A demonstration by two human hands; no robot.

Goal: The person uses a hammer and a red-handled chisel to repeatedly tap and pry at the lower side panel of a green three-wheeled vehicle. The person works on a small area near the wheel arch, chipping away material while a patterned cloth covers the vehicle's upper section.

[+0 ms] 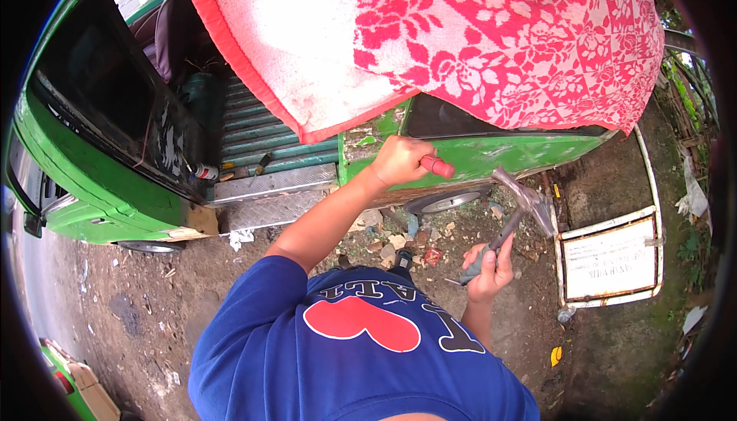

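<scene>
My left hand [399,161] is closed around a tool with a red handle [437,166], held beside the green vehicle's side panel [480,156]. Its working end is hidden, so its kind does not show. To the right and nearer, my right hand [490,269] grips a claw hammer [526,204] by its dark handle, its metal head raised toward the panel. The hammer head is apart from the red handle. Paint on the panel is worn and chipped near my left hand.
A red and white floral blanket [491,45] drapes over the vehicle. Left of my arm, a doorway has a metal step [276,183] and a ribbed floor [261,118] with small items. A white-framed sign [610,256] stands at right. Rubble [395,242] litters the ground.
</scene>
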